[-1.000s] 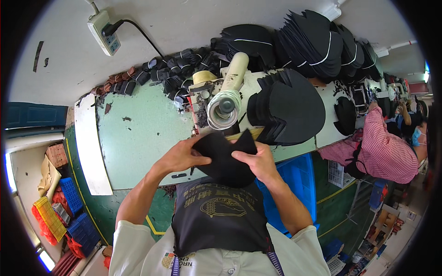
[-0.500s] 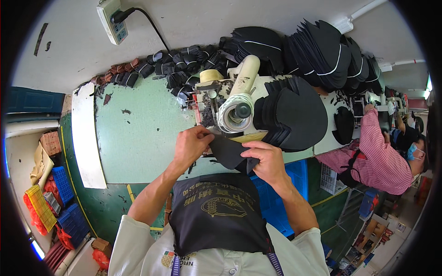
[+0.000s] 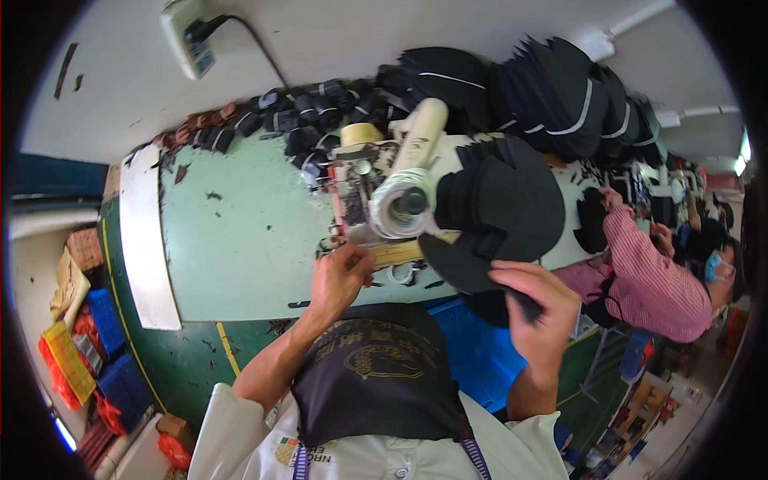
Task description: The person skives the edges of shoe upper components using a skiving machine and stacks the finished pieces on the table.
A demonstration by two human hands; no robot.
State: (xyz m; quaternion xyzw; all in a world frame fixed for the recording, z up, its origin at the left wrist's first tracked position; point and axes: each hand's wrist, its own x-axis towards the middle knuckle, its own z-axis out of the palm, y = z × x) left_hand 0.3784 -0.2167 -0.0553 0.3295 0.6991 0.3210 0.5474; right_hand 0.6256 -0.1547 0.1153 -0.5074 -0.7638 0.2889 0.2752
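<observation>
My right hand is blurred by motion and grips a thin, flat, black cut piece with a curved edge. The piece is off the front of the cream-coloured machine, overlapping the view of the black stack to the right. More dark material hangs under that hand; whether it is a second piece I cannot tell. My left hand hovers at the machine's front left, fingers loosely bent and apart, nothing visible in them. Beside its fingertips lies a yellowish strip along the machine's front.
A stack of black cut pieces stands right of the machine. Tied black bundles line the wall. Dark scraps dot the green table. A blue crate sits below the table edge. At the right, a person in a checked shirt works.
The black piece has left the machine's front and moved right with my right hand. My left hand has let go of its edge and come slightly down toward me.
</observation>
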